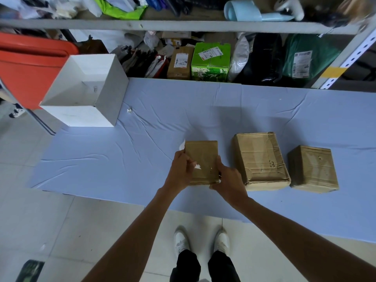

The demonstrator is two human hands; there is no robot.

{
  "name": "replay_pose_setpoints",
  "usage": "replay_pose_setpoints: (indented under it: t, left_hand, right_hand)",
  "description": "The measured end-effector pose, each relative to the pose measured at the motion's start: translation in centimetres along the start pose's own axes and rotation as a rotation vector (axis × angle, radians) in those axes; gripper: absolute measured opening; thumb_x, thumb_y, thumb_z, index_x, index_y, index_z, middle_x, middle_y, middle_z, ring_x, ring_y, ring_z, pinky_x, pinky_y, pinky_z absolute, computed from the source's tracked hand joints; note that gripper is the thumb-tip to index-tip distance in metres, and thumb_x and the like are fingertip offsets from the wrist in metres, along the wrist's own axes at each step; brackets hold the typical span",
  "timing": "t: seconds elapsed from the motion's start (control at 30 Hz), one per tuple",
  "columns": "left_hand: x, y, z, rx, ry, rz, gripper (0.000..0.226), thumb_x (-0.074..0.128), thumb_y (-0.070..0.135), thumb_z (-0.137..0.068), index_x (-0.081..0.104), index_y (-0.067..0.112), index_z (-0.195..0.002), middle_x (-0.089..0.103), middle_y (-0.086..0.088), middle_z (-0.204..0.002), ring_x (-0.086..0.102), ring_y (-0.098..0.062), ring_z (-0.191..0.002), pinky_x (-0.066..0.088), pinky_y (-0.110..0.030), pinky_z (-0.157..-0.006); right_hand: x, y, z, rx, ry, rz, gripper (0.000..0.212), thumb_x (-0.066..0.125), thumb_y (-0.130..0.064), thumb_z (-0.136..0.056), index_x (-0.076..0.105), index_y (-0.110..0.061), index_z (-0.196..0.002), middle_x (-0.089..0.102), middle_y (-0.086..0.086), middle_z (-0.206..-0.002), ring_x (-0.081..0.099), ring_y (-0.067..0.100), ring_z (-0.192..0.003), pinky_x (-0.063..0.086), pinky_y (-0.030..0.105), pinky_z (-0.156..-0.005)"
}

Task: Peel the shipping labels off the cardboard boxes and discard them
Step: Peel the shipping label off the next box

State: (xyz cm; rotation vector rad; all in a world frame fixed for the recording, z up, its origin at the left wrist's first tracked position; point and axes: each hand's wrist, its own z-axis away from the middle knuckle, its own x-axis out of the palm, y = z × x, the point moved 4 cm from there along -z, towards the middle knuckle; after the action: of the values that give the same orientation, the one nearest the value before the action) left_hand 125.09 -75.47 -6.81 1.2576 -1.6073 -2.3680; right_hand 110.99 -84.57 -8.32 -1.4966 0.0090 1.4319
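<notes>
Head view: small brown cardboard box (203, 157) sits on the pale blue wrinkled cloth (142, 149), near its front edge, between both hands. Left hand (181, 169) is curled at the box's left side, pinching a white paper label (182, 145) that sticks up past the far-left corner. A white scrap shows on the top face by the fingers. Right hand (228, 181) grips the box's near-right corner, bracing it.

Step looks like the peel itself, label partly off. To do it well: right hand presses the box down, left pulls the label low and slow along the face, not straight up, so the paper doesn't tear and leave bits. Regrip close to the peel line.

Larger creased brown cardboard box (261, 159) and squat brown cardboard box (313, 168) sit to the right, no labels visible on top. White open-topped box (112, 98) at far left likely takes the waste.
</notes>
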Motion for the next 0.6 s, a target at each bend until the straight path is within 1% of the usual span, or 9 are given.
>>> replay_pose_setpoints:
  t: [0.1,0.17,0.23,0.3,0.37,0.43,0.5,0.6]
  left_hand:
    - [-0.01,0.39,0.02,-0.042,0.001,0.021,0.014,0.054,0.013,-0.092,0.047,0.010,-0.080,0.049,-0.012,-0.120,0.047,-0.013,-0.098,0.036,-0.014,-0.079]
    - [-0.08,0.45,-0.04,-0.060,0.005,0.033,0.016,0.054,0.014,-0.092,0.047,0.010,-0.079,0.050,-0.013,-0.120,0.048,-0.013,-0.098,0.037,-0.018,-0.081]
    - [-0.18,0.37,-0.09,-0.068,-0.001,0.036,0.014,0.054,0.013,-0.092,0.048,0.009,-0.080,0.050,-0.013,-0.120,0.048,-0.012,-0.099,0.035,-0.016,-0.081]
    - [-0.21,0.17,-0.16,-0.074,-0.015,0.029,0.013,0.053,0.013,-0.093,0.049,0.006,-0.082,0.049,-0.012,-0.121,0.047,-0.010,-0.098,0.034,-0.008,-0.074]
    - [-0.20,-0.01,-0.23,-0.071,-0.018,0.029,0.014,0.051,0.013,-0.094,0.049,0.006,-0.082,0.049,-0.012,-0.121,0.047,-0.009,-0.097,0.035,-0.005,-0.070]
    - [-0.17,-0.05,-0.19,-0.068,-0.017,0.035,0.014,0.051,0.012,-0.094,0.050,0.006,-0.082,0.048,-0.012,-0.122,0.046,-0.009,-0.097,0.032,-0.005,-0.071]
    - [-0.11,-0.11,-0.17,-0.066,-0.025,0.041,0.013,0.050,0.012,-0.094,0.049,0.007,-0.082,0.048,-0.012,-0.122,0.046,-0.010,-0.098,0.029,-0.006,-0.072]
    - [-0.11,-0.19,-0.16,-0.065,-0.034,0.044,0.013,0.050,0.012,-0.094,0.049,0.007,-0.082,0.047,-0.011,-0.122,0.046,-0.011,-0.098,0.030,-0.005,-0.071]
  right_hand:
    - [0.15,0.00,-0.02,0.013,-0.006,0.003,0.106,0.082,-0.020,-0.072,0.011,-0.019,-0.151,0.066,0.006,-0.112,0.066,0.023,-0.100,0.056,0.037,-0.088]
    - [0.12,0.06,-0.05,0.016,-0.007,0.005,0.106,0.082,-0.020,-0.072,0.011,-0.020,-0.151,0.066,0.006,-0.111,0.066,0.023,-0.100,0.056,0.037,-0.088]
    - [-0.02,-0.01,-0.05,0.022,-0.011,0.007,0.105,0.081,-0.018,-0.073,0.011,-0.018,-0.152,0.066,0.006,-0.112,0.065,0.023,-0.101,0.055,0.036,-0.088]
    - [-0.08,-0.14,-0.01,0.017,-0.014,-0.001,0.104,0.080,-0.017,-0.074,0.011,-0.017,-0.152,0.066,0.006,-0.113,0.065,0.023,-0.102,0.054,0.035,-0.089]
    - [0.00,-0.15,-0.04,0.017,-0.013,0.003,0.106,0.081,-0.017,-0.073,0.010,-0.017,-0.152,0.066,0.006,-0.113,0.065,0.024,-0.102,0.054,0.036,-0.090]
    - [0.12,-0.01,-0.07,0.018,-0.006,0.019,0.109,0.082,-0.018,-0.072,0.009,-0.018,-0.152,0.066,0.007,-0.112,0.065,0.026,-0.102,0.055,0.039,-0.089]
    - [0.19,0.14,-0.10,0.017,-0.002,0.017,0.109,0.082,-0.019,-0.072,0.009,-0.019,-0.152,0.066,0.007,-0.112,0.065,0.025,-0.102,0.055,0.039,-0.088]
    - [0.28,0.14,-0.08,0.019,-0.002,0.007,0.108,0.082,-0.020,-0.072,0.009,-0.020,-0.152,0.065,0.006,-0.113,0.064,0.024,-0.102,0.055,0.039,-0.089]
